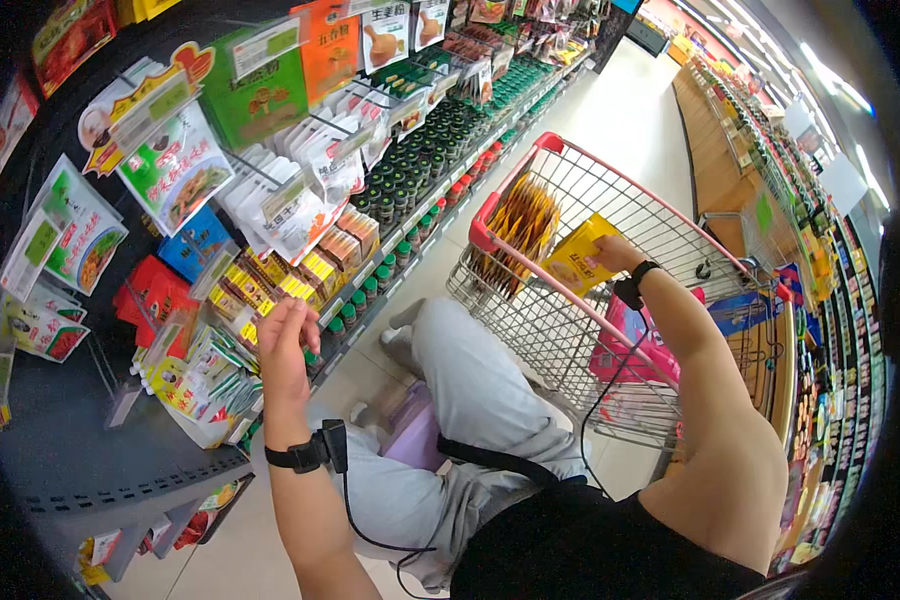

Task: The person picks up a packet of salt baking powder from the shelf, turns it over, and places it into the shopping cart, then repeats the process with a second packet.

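My right hand grips the upper corner of a flat yellow seasoning packet inside the wire shopping cart. Beside this packet, a row of upright gold-and-brown packets stands at the cart's far end. My left hand is raised by the shelf with loosely curled fingers and nothing visible in it. Just behind it are small yellow boxes, and below these hang white-and-green packets. Whether the left fingers touch any of them, I cannot tell.
Spice jars with dark and green caps line the shelf. White pouches hang on hooks above. A pink bag lies in the cart near me. Under my legs is a purple stool. Cables run from both wrist straps. Another shelf borders the aisle.
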Tool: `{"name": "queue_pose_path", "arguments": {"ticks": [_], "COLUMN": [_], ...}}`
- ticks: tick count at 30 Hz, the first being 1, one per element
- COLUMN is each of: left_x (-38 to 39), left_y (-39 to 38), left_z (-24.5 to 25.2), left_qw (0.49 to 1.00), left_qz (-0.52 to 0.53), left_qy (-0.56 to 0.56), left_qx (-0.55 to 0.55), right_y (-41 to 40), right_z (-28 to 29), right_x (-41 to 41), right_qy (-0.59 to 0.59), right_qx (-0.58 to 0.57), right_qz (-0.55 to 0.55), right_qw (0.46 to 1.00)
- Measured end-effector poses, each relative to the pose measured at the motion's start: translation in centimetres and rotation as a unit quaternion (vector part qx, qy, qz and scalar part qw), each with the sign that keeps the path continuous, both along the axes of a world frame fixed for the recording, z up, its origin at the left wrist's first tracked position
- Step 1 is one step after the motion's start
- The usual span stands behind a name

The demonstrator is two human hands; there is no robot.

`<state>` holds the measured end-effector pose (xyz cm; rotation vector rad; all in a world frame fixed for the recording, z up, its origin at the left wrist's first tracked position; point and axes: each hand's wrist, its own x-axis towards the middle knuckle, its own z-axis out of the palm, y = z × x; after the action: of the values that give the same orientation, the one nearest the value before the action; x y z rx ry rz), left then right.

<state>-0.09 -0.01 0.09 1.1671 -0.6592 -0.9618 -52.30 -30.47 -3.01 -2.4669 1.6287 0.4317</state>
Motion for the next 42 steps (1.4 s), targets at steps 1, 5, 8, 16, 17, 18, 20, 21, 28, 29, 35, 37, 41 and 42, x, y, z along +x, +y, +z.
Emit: {"name": "queue_pose_path", "arguments": {"ticks": [1,5,8,16,17,18,20,21,28,29,35,37,41,42], "left_x": [-0.3,-1.3,-2.0,-3.6,-3.8,-3.8,-4.0,-4.0,-3.9,-3.9,-3.7,-3.9,-4.2,-4.4], "left_y": [-0.2,-1.0,-1.1,-3.0,-3.1,-3.0,-3.2,-3.2,-2.6,-2.5,-2.9,-3.0,-3.8,-4.3], "left_z": [-0.1,-0.3,0.3,0.2,0.2,0.2,-0.3,-0.7,-0.8,-0.6,-2.7,-2.8,-3.3,-3.5], "left_qw": [1.0,0.999,0.996,0.984,0.981,0.981,0.981,0.981,0.967,0.964,0.951,0.95,0.936,0.936], "left_qz": [-0.003,-0.051,-0.073,-0.166,-0.179,-0.182,-0.173,-0.166,-0.183,-0.197,-0.14,-0.166,-0.163,-0.179], "left_qy": [-0.003,-0.002,-0.04,-0.066,-0.074,-0.069,-0.084,-0.1,-0.176,-0.181,-0.276,-0.261,-0.306,-0.297], "left_qx": [0.003,0.01,0.013,-0.001,-0.006,-0.005,-0.006,-0.003,-0.026,0.001,0.011,0.041,0.056,0.056], "right_y": [0.1,0.5,1.7,2.6,2.4,2.9,1.1,0.9,-2.4,-2.6,-0.8,-0.2,3.0,2.7], "right_z": [-0.5,-0.9,-0.1,0.1,0.1,1.4,0.2,0.5,4.3,5.3,15.5,18.6,24.7,26.1], "right_x": [-0.2,-1.0,0.6,0.9,0.7,1.8,-0.4,-0.4,4.4,5.8,19.1,23.7,33.5,35.2], "right_qy": [0.015,0.021,0.064,0.071,0.07,0.084,0.03,-0.025,-0.164,-0.17,-0.627,-0.734,-0.756,-0.733], "right_qx": [-0.027,-0.055,-0.057,-0.094,-0.108,-0.085,-0.11,-0.129,-0.094,-0.099,0.036,0.136,0.37,0.453], "right_qz": [-0.017,-0.029,-0.008,-0.089,-0.105,-0.131,-0.122,-0.113,-0.088,-0.074,0.031,0.096,0.163,0.186], "right_qw": [0.999,0.998,0.996,0.989,0.986,0.984,0.986,0.985,0.978,0.978,0.778,0.659,0.515,0.473]}}
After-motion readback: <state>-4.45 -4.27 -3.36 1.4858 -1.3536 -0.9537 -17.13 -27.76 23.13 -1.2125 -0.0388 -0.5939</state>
